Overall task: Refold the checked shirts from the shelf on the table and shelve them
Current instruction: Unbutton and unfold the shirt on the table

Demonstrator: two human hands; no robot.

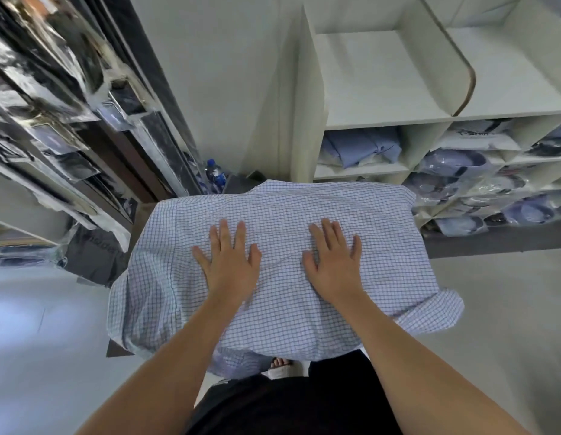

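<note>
Head camera, looking down: a person presses both palms flat on a checked shirt spread over a small table, of which only a dark corner shows at the lower left beneath the cloth. The left hand and the right hand lie side by side near the middle of the shirt, fingers stretched out and slightly splayed, gripping nothing. The fabric drapes over the table's edges, a sleeve hanging at the right. Behind the table stands a white shelf unit, its upper compartments bare and its lower ones stacked with folded blue shirts and bagged garments. A blue-capped bottle sits on the floor by the wall.
</note>
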